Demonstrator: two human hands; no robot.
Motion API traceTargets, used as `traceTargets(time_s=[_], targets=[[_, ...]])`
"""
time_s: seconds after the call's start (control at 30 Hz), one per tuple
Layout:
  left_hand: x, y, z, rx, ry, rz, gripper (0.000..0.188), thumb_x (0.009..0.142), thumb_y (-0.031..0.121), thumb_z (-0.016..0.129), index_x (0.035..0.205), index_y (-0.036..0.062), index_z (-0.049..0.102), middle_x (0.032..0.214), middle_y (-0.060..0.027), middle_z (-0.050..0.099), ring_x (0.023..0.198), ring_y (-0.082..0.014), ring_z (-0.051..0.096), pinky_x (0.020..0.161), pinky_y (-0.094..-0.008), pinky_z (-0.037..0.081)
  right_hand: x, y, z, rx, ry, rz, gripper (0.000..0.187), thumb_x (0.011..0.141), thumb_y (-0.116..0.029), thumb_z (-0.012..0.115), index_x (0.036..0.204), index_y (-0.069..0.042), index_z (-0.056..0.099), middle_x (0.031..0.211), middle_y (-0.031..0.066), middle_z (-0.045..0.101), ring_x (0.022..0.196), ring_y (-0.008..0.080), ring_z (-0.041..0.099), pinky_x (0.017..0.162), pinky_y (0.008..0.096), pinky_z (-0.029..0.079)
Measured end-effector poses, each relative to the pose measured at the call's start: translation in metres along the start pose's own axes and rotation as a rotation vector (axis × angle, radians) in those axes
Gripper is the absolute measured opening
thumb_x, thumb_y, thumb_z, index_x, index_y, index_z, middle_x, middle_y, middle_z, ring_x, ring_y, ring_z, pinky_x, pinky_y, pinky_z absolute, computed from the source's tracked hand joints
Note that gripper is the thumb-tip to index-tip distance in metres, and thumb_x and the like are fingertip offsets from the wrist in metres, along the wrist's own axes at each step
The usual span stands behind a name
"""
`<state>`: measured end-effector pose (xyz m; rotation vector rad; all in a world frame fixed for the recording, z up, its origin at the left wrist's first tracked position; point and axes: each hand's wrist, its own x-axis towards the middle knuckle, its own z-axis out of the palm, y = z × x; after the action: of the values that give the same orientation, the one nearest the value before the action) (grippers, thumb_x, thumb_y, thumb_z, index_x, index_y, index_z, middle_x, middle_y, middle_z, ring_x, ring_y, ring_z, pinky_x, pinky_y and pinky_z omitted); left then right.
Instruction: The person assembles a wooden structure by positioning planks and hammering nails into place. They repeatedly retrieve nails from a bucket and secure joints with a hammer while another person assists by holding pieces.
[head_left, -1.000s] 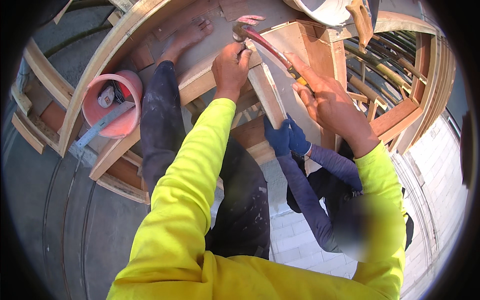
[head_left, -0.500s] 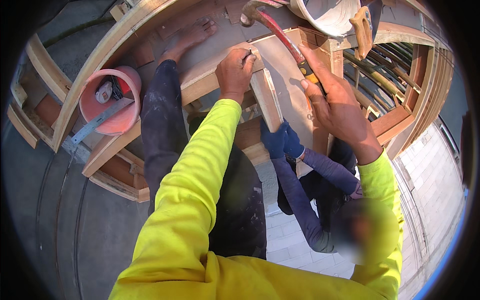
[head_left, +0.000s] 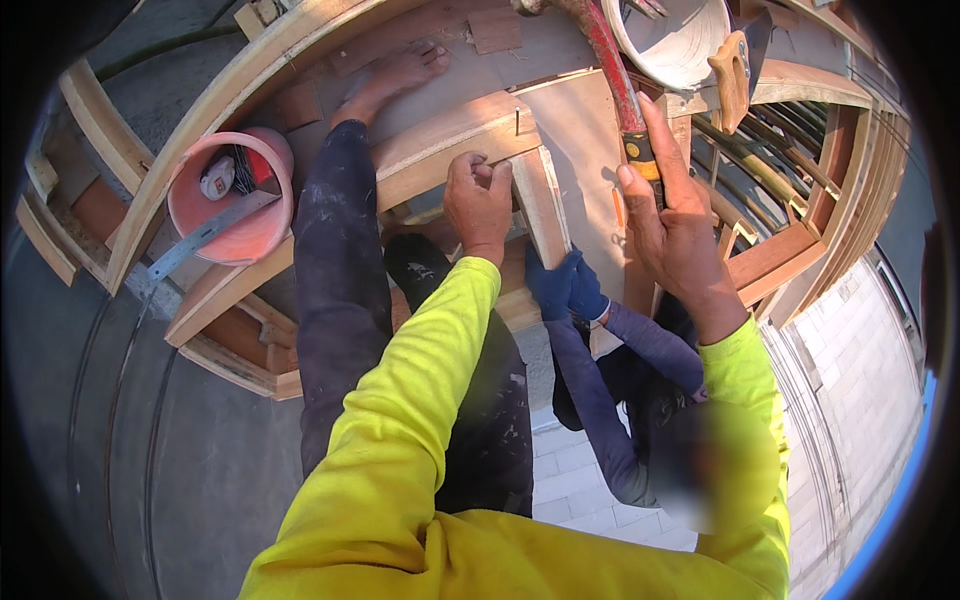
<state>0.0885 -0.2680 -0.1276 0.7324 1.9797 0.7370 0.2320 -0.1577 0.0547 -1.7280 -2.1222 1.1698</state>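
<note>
Steel-headed by appearance, with a red shaft, the hammer (head_left: pixel 612 72) shows in the head view at upper centre right, its head partly cut off by the frame edge. The right hand (head_left: pixel 682 225) is wrapped around its black-and-yellow grip, forefinger laid along the handle. Judged handling: stiff, head-heavy, secure when held low on that grip. The left hand (head_left: pixel 478 208) has its fingers curled together at the lower edge of a wooden beam (head_left: pixel 450 148); whether they pinch anything cannot be told. A nail (head_left: pixel 518 122) stands upright near the beam's end; likely light, slim and easily bent, best pinched by the shank. A co-worker's gloved hands (head_left: pixel 566 285) clasp the lower end of a timber piece (head_left: pixel 541 208), probably rigid.

Containers: a pink bucket (head_left: pixel 250 240) holds a white object, a red item and thin dark pieces, with a metal ruler (head_left: pixel 212 234) projecting over its rim. A whitish bucket (head_left: pixel 690 58) contains a partly visible metal tool; beside it, a saw's wooden handle (head_left: pixel 732 82).
</note>
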Motion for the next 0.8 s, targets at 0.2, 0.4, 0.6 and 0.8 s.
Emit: traceTargets(time_s=[0.2,0.4,0.6,0.8], targets=[[-0.029,-0.052,0.019,0.354,-0.290,-0.153,0.071,0.082,0.026,0.079,0.142,-0.0009,0.052,0.107,-0.0173,0.073,0.090,-0.0268,0.070,0.086,-0.0360,0.055,-0.004,0.000,-0.008,-0.084,-0.258,0.176,0.059,0.101,-0.011,0.056,0.155,-0.005,0.035,0.132,0.0293,0.061,0.116,0.0438,0.064,0.097,0.0444,0.050],[0.003,-0.093,0.034,-0.065,-0.656,-0.258,0.067,0.085,0.028,0.077,0.141,-0.0015,0.054,0.108,-0.0147,0.073,0.082,-0.0191,0.070,0.071,-0.0324,0.058,0.007,-0.019,0.001,0.078,-0.061,0.202,0.057,0.103,-0.012,0.054,0.156,-0.005,0.034,0.132,0.0266,0.062,0.104,0.0331,0.069,0.093,0.0385,0.050],[0.014,-0.062,0.020,-0.117,-0.703,-0.321,0.060,0.084,0.026,0.077,0.135,-0.0007,0.060,0.104,-0.0156,0.074,0.079,-0.0200,0.070,0.070,-0.0335,0.057,0.014,0.000,-0.016,-0.091,-0.224,0.053,0.058,0.105,-0.016,0.050,0.159,-0.006,0.031,0.100,0.0072,0.065,0.065,0.0090,0.055,0.063,0.0273,0.050],[0.021,-0.074,0.029,0.027,-0.741,-0.290,0.055,0.084,0.026,0.077,0.130,-0.0007,0.064,0.099,-0.0161,0.075,0.079,-0.0196,0.070,0.072,-0.0332,0.057,0.010,-0.004,-0.004,-0.017,-0.066,0.138,0.059,0.102,-0.012,0.053,0.157,-0.008,0.034,0.105,0.0182,0.068,0.080,0.0289,0.066,0.079,0.0383,0.051]])
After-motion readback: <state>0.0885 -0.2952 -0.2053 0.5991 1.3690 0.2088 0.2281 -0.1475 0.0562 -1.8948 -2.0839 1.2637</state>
